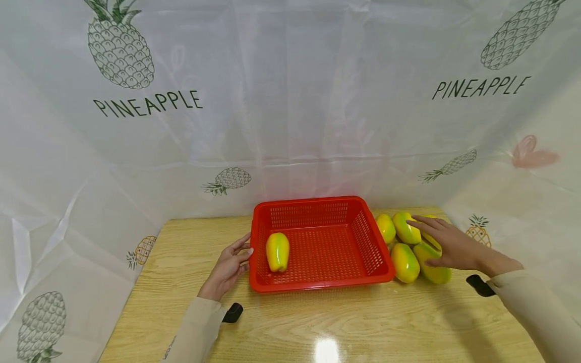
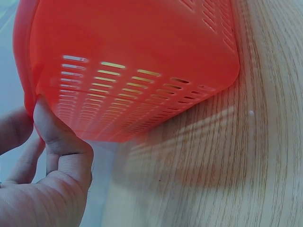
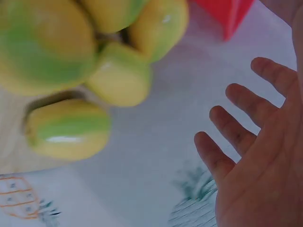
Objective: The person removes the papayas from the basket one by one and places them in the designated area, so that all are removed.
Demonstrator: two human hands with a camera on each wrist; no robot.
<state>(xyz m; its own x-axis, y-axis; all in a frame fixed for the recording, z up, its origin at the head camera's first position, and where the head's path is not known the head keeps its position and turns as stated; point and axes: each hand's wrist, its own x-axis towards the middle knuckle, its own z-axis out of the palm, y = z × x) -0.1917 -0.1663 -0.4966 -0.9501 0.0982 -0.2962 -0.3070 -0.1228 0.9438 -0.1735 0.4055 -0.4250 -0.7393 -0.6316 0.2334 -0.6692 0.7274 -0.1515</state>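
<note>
A red plastic basket point(image 1: 323, 288) with slotted walls sits on the wooden table. One smooth yellow-green fruit point(image 1: 278, 252), oblong like a mango or small papaya, lies inside it at the left. At the basket's left side, my left hand point(image 1: 228, 267) pinches the rim between thumb point(image 2: 53, 123) and fingers. Right of the basket is a group of similar fruits, among them a front one point(image 1: 405, 263) and a back one point(image 1: 406, 228). Above this group hovers my right hand point(image 1: 454, 245), its fingers spread and its palm free, as the right wrist view shows.
The wooden table point(image 1: 290, 325) extends in front of the basket. Behind it and along both sides hangs a white sheet point(image 1: 313, 126) printed with pineapples. Black wrist straps point(image 1: 480, 285) show at both sleeves.
</note>
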